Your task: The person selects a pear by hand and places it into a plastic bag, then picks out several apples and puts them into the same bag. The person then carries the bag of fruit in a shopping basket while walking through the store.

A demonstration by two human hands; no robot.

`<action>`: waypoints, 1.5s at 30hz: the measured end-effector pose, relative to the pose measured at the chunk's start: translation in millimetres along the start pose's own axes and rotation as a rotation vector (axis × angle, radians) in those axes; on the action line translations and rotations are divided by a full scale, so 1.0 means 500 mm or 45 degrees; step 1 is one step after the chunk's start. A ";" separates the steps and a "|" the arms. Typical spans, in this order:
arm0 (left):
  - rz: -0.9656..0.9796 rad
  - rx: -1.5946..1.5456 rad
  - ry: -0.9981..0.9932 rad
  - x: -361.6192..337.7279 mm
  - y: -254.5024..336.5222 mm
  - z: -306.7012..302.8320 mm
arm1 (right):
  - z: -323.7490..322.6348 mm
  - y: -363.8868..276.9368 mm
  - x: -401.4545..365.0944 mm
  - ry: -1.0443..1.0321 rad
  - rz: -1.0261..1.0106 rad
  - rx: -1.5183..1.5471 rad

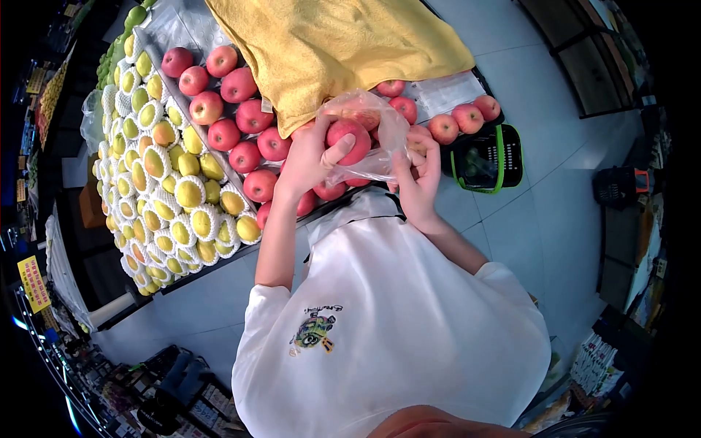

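My left hand (312,159) is closed around a red apple (353,146), thumb across its front, at the mouth of a clear plastic bag (393,130). Pinched in the fingers of my right hand (418,174) is the right edge of the same bag, which spreads wide between both hands. Through the film, another apple (363,117) shows behind the held one. Below and to the left, rows of red apples (244,157) lie on the display stand, and a yellow towel (343,44) covers the part just beyond my hands.
Yellow-green fruit in white foam nets (190,193) is piled on the left. A few apples (467,117) line the stand's right end, beside a black basket with a green handle (500,157). Another basket with an orange handle (615,187) sits farther right on the tiled floor (548,226).
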State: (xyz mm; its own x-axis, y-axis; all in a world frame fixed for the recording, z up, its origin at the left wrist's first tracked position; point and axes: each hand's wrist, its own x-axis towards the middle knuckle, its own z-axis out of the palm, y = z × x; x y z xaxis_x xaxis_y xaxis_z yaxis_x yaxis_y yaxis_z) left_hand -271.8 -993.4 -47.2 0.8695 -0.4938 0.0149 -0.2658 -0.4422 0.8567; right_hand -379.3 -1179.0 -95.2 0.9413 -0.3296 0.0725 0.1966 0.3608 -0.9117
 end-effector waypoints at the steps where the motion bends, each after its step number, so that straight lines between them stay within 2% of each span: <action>1: 0.012 0.104 -0.025 0.004 0.004 0.005 | 0.001 0.002 -0.001 -0.032 0.000 -0.006; 2: 0.014 0.105 -0.024 0.008 0.007 0.016 | 0.004 0.000 0.000 -0.032 -0.001 -0.006; 5: 0.150 0.547 0.076 0.015 0.004 0.074 | 0.016 -0.019 0.009 -0.027 0.001 0.010; 6: 0.148 0.549 0.079 0.017 -0.002 0.088 | 0.012 -0.022 0.021 -0.010 -0.039 0.039; 8: 0.419 0.729 0.121 0.026 -0.011 0.109 | 0.005 -0.027 0.046 0.009 -0.080 0.069; 10: 0.458 0.717 0.120 0.023 0.008 0.120 | -0.004 -0.031 0.066 -0.002 -0.161 0.092; 12: 0.302 0.627 -0.119 0.025 0.022 0.126 | -0.007 -0.035 0.069 -0.042 -0.148 0.073; 13: 0.303 0.628 -0.116 0.028 0.021 0.128 | -0.006 -0.035 0.068 -0.072 -0.127 0.066; 16: 0.327 0.714 -0.214 0.034 0.007 0.135 | 0.005 -0.042 0.066 -0.073 -0.135 0.035; 18: 0.491 0.618 -0.161 0.032 -0.006 0.139 | 0.010 -0.048 0.072 -0.052 -0.162 0.012; 21: 0.491 0.803 -0.222 0.032 -0.026 0.133 | 0.004 -0.051 0.080 -0.015 -0.165 0.033; 25: 0.384 0.803 -0.337 0.033 -0.031 0.126 | 0.013 -0.053 0.080 -0.072 -0.173 0.030; 30: 0.226 0.740 -0.445 0.039 -0.018 0.131 | 0.014 -0.053 0.082 -0.158 -0.112 0.036; 33: 0.313 0.696 -0.440 0.032 -0.036 0.121 | 0.023 -0.058 0.084 -0.171 -0.092 0.075; 37: 0.251 0.556 -0.451 0.022 -0.036 0.111 | 0.024 -0.050 0.090 -0.219 -0.079 0.123; 40: 0.240 0.502 -0.421 0.021 -0.035 0.110 | 0.025 -0.049 0.095 -0.257 -0.056 0.179; 42: 0.493 0.669 -0.060 0.015 -0.023 0.094 | 0.030 -0.064 0.097 -0.199 -0.019 0.180; 43: 0.495 0.668 -0.062 0.011 -0.016 0.081 | 0.030 -0.072 0.099 -0.134 0.016 0.180; 45: 0.123 0.328 -0.070 -0.003 -0.010 0.045 | 0.018 -0.085 0.110 -0.080 0.034 0.212</action>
State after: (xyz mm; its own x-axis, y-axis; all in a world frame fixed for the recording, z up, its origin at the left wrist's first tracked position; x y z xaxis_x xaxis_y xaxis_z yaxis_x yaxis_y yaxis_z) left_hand -281.0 -1007.6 -63.0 0.8128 -0.5798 0.0561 -0.4496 -0.5632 0.6933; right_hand -333.5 -1204.7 -48.8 0.9611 -0.2646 0.0794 0.2093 0.5099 -0.8344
